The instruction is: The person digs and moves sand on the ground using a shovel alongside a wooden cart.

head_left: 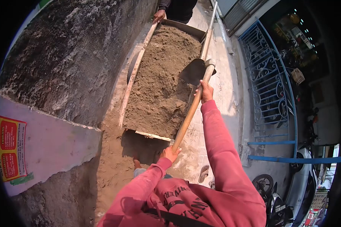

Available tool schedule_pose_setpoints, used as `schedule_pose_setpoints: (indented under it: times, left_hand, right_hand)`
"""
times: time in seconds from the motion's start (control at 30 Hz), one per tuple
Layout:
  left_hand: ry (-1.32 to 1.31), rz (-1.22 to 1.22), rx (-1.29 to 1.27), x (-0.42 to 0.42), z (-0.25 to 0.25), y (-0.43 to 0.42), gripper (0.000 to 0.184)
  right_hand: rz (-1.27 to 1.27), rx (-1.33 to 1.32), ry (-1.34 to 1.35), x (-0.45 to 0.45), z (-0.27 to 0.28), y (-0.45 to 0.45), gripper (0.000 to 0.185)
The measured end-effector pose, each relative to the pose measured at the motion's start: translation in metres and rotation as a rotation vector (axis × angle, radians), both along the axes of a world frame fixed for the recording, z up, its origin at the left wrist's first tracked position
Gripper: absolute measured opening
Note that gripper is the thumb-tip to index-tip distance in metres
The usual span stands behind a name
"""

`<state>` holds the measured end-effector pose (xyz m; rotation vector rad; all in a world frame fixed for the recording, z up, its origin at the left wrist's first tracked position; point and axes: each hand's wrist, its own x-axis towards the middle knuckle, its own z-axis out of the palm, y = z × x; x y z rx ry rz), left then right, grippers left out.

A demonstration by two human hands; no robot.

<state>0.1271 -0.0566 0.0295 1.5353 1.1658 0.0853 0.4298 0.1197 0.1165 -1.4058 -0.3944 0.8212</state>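
Both my hands grip the wooden handle of a hoe (193,104). Low on the handle, near its end, my left hand (170,154) is wrapped round the wood. Higher up, just below the head, my right hand (205,92) is closed on it. The dark, broad hoe blade (194,72) is over the right side of a cart's sand load; whether its edge touches the sand I cannot tell. Brown sand (163,75) fills the long wooden cart (138,68). Another person's hand (159,15) rests on the cart's far left corner.
A rough wall (64,53) runs close along the left, with a red and yellow poster (11,147) on it. Loose sand (113,170) covers the ground near my feet. To the right stand a blue metal gate (267,79), a sandal (204,174) and a parked motorcycle (274,204).
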Motion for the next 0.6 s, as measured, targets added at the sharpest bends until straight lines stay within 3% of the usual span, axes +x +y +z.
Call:
schedule_pose_setpoints:
  times: [0.07,0.13,0.23,0.33,0.4,0.5,0.53,0.6]
  left_hand:
    - [-0.001,-0.009,0.001,0.008,-0.003,-0.006,0.056]
    - [0.014,-0.033,0.005,-0.002,0.001,-0.011,0.06]
    - [0.005,-0.139,-0.042,-0.011,0.012,0.001,0.064]
    - [-0.119,-0.158,0.155,-0.066,-0.004,0.002,0.06]
    - [-0.031,-0.141,0.119,-0.127,0.005,0.013,0.053]
    - [0.411,-0.084,0.042,-0.241,0.035,0.008,0.038]
    - [0.607,-0.158,0.018,-0.281,0.048,0.0,0.038]
    - [0.783,-0.524,-0.367,-0.351,0.071,-0.014,0.035]
  right_hand:
    - [0.011,-0.072,-0.066,0.008,-0.023,0.012,0.035]
    - [-0.163,-0.39,-0.564,0.013,-0.045,0.028,0.045]
    - [-0.208,-0.573,-0.665,0.006,-0.034,0.029,0.054]
    - [-0.2,-0.664,-0.713,-0.007,-0.014,0.022,0.055]
    - [-0.179,-0.68,-0.732,-0.013,-0.006,0.022,0.056]
    - [-0.139,-0.703,-0.788,-0.009,-0.007,0.032,0.056]
    - [-0.113,-0.709,-0.822,-0.011,-0.011,0.034,0.056]
    - [-0.136,-0.722,-0.817,-0.024,-0.011,0.036,0.056]
